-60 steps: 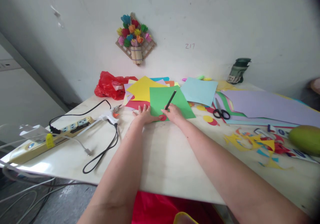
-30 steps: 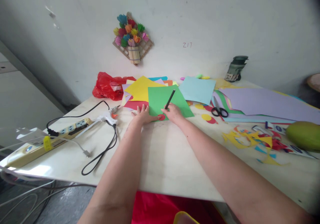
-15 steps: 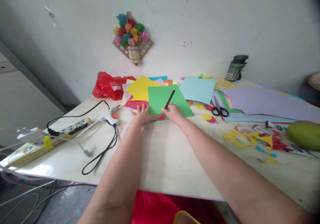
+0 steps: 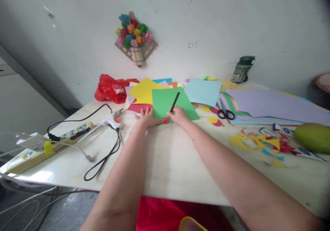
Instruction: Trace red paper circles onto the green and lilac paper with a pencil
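Ideally, press the red paper disc (image 4: 166, 120) flat at the near edge of the green sheet (image 4: 163, 102); the left hand (image 4: 147, 118), fingers spread apart, sets its thumb there. The right hand (image 4: 179, 115) clamps its fingers on the black pen (image 4: 175, 101), tip hidden; guide it lightly along the rim. Beyond lies a yellow sheet (image 4: 144, 90).

A pale, scuffed wall (image 4: 219, 24) rises behind the far edge of the worktop (image 4: 167, 162), bearing handwritten marks (image 4: 192, 45). Pale furniture (image 4: 23, 100) stands beyond the left edge; light (image 4: 41, 175) glares near the front left corner, and grey floor (image 4: 69, 207) shows below.
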The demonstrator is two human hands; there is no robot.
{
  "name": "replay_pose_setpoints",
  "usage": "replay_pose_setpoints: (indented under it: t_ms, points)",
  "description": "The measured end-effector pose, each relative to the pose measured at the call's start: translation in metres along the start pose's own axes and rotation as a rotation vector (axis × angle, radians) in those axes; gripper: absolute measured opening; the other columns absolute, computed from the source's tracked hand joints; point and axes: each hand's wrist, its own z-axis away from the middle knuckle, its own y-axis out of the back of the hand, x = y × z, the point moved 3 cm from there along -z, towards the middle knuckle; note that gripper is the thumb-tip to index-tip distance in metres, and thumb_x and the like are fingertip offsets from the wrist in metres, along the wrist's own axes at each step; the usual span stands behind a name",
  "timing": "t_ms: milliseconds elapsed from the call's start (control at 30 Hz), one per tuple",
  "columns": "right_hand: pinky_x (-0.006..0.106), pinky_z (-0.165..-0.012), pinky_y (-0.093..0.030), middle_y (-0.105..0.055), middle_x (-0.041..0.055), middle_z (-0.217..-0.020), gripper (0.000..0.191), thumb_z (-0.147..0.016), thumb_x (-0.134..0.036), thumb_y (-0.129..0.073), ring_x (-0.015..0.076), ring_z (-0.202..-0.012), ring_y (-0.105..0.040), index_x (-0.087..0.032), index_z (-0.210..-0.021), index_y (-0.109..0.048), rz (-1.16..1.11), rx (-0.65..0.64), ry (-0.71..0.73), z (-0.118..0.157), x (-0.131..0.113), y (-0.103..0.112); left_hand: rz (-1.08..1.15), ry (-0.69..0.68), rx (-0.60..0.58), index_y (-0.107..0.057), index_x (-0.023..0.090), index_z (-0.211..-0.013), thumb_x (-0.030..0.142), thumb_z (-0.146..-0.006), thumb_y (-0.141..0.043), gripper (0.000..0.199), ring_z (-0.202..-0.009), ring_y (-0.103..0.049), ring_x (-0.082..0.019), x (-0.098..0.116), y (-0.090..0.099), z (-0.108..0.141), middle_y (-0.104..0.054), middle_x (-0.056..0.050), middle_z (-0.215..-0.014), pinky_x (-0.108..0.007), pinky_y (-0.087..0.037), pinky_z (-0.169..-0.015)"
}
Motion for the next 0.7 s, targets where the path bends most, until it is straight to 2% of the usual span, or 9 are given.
replay_pose_setpoints:
  t_ms: [233, 700]
  points:
    - [0.025, -0.07, -0.043, -0.061, 0.0062, -0.086, 0.015, -0.071, -0.026, -0.054, 0.0141, -0.076, -0.056, -0.015, -0.076, -0.062, 0.025, -0.015, -0.008, 0.0008, -0.0007, 0.0017, 0.0, 0.007, -0.01, -0.004, 0.022, -0.136, 0.08, -0.053, -0.03, 0.105, -0.125, 0.013, -0.031, 0.0028, 0.0042, 0.0058, 0.008, -0.002, -0.141, -0.059, -0.004, -0.095]
    - [0.025, -0.073, -0.044, -0.062, 0.0071, -0.086, 0.013, -0.069, -0.021, -0.052, 0.015, -0.078, -0.057, -0.014, -0.074, -0.062, 0.035, -0.018, -0.011, 0.0024, -0.0043, 0.0051, 0.005, 0.021, -0.012, -0.004, 0.021, -0.136, 0.079, -0.055, -0.03, 0.103, -0.126, 0.011, -0.031, 0.004, 0.0047, 0.0067, 0.008, -0.004, -0.141, -0.057, -0.004, -0.096]
